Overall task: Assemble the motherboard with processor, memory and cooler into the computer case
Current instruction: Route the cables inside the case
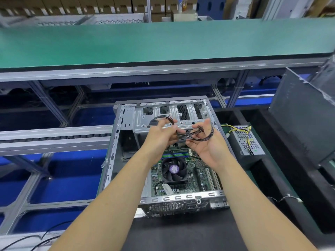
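While both hands, left, right, grip cable bundle, raised above open case, clear of its edges

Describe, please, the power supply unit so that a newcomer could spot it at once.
Start from the open computer case in the middle of the view. Just outside its right wall, on the dark bench, sits the power supply unit: a small grey metal box with perforated mesh sides. Yellow and black wires sprouting from its top set it apart.

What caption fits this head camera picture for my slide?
Both hands, left hand and right hand, hold a black cable bundle above the open computer case.
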